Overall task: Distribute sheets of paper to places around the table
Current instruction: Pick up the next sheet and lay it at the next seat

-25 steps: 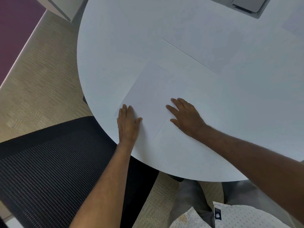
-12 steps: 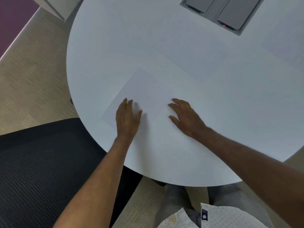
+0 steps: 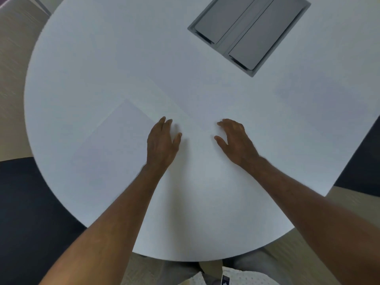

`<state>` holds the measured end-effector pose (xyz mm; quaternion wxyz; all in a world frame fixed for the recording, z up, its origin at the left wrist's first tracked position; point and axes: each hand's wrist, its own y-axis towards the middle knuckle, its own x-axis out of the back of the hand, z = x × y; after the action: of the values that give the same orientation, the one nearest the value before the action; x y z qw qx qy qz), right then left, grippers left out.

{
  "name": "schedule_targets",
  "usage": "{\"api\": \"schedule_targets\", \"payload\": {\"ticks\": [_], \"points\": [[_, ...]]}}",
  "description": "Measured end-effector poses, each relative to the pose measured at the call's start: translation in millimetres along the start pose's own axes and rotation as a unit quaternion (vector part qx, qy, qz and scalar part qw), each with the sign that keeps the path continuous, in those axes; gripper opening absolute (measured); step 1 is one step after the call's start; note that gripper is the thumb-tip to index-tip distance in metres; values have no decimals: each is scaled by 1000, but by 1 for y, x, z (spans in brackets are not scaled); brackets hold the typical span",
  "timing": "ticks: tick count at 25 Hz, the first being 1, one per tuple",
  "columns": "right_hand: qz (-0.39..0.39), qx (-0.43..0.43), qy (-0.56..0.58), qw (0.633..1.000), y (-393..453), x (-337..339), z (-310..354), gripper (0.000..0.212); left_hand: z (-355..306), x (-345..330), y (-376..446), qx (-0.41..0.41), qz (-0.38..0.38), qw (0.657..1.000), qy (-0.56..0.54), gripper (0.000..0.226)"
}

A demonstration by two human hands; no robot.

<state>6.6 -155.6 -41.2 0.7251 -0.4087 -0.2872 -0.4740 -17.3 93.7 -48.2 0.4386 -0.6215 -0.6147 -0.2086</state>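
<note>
A white sheet of paper lies flat on the round white table, near its left front edge. My left hand rests palm down at the sheet's right edge, fingers spread, holding nothing. My right hand hovers or rests palm down on the table a little to the right, fingers apart and slightly curled, also holding nothing. A faint edge of more white paper seems to run between and under the hands, hard to tell against the white top.
A grey cable hatch is set into the table at the back right. A black mesh chair stands at the left front, another dark chair at the right. Beige carpet surrounds the table.
The view has swung right and up, showing the whole hatch. The sheet now lies left of my left hand, which has slid off it; both hands have shifted toward the table's middle.
</note>
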Motion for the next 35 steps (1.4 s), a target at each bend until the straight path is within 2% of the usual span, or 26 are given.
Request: {"api": "schedule_targets", "payload": {"ticks": [9, 15, 20, 26, 31, 35], "points": [[-26, -10, 26, 999, 109, 65, -56, 57, -60, -39, 68, 40, -43, 998, -2, 64], [-22, -16, -15, 1000, 172, 69, -52, 67, -71, -58, 95, 78, -39, 995, 58, 81], [-42, -24, -38, 998, 193, 62, -39, 65, -75, -71, 100, 96, -36, 991, 83, 83], [-52, -46, 87, 994, 203, 61, -41, 51, -72, -73, 101, 92, -36, 992, 82, 84], [-40, -66, 144, 987, 203, 67, -47, 22, -72, -72, 98, 89, -32, 992, 78, 83], [-19, -90, 247, 965, 187, 78, -55, 23, -76, -65, 88, 102, -50, 993, 15, 84]]}}
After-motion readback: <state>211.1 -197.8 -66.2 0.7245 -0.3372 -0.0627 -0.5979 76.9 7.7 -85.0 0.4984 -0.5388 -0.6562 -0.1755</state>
